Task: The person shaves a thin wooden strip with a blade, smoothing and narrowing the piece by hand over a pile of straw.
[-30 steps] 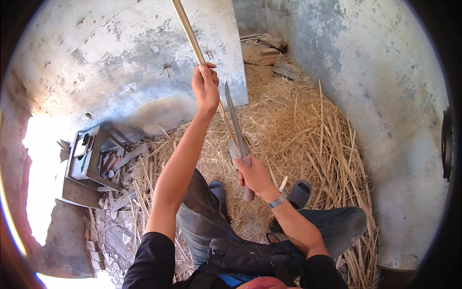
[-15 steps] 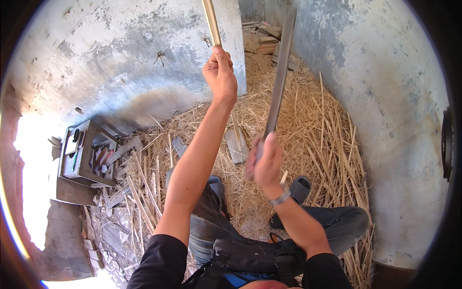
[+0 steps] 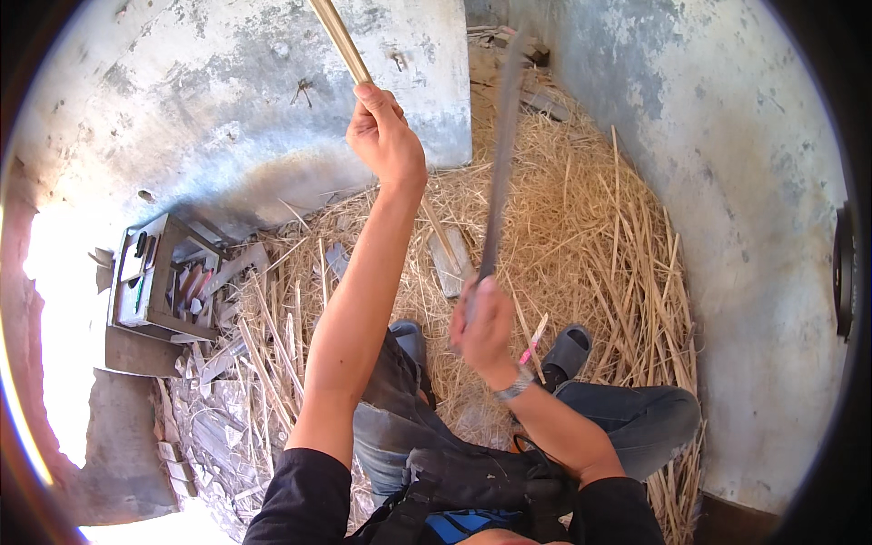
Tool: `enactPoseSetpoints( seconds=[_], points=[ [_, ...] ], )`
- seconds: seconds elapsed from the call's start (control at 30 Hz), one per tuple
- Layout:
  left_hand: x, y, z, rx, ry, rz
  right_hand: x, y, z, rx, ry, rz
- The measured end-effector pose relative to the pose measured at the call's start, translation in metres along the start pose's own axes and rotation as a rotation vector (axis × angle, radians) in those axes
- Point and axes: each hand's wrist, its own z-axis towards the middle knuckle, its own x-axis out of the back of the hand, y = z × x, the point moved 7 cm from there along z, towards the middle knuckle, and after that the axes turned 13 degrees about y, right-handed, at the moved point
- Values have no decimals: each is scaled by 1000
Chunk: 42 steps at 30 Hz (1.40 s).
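My left hand (image 3: 389,136) is closed around a pale split stick (image 3: 340,41), likely bamboo, which leans up to the left. Below the wrist, a thin pale length (image 3: 439,220) runs down to a flat grey block (image 3: 449,263) on the ground; my forearm hides whether it belongs to the same stick. To the right, my right hand (image 3: 484,325) grips the handle of a long straight knife (image 3: 502,163). Its dark blade points upward, smeared by motion, apart from the stick. A watch (image 3: 516,383) circles my right wrist.
Shavings and split strips (image 3: 563,227) cover the ground, with longer strips (image 3: 627,300) piled at right. A small wooden cabinet (image 3: 150,313) stands at left. Weathered walls (image 3: 727,182) close in. A pink-marked strip (image 3: 535,339) lies by my slipper (image 3: 569,351).
My left hand has shifted left, and the stick leans further left. My right hand has moved left and slightly down with the knife, whose blade now stands more upright.
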Motion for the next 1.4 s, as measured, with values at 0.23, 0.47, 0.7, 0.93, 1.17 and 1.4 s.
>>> enactPoseSetpoints(
  seconds=[0.23, 0.47, 0.7, 0.93, 1.17, 1.4],
  points=[
    [2, 4, 1, -59, 42, -24, 92, 234, -75, -1162, 236, -89],
    [1, 10, -7, -82, 105, 68, -26, 102, 15, -201, -30, -125],
    [10, 10, 3, -48, 198, 63, 67, 284, -16, -177, 140, -651],
    [63, 28, 33, 35, 377, 177, 203, 286, -28, -162, 165, -1079],
    [100, 96, 35, 83, 556, 168, 331, 172, 30, 104, 779, -1422],
    [195, 136, 22, 87, 642, -172, 308, 200, 41, -341, 371, -1402]
  ],
)
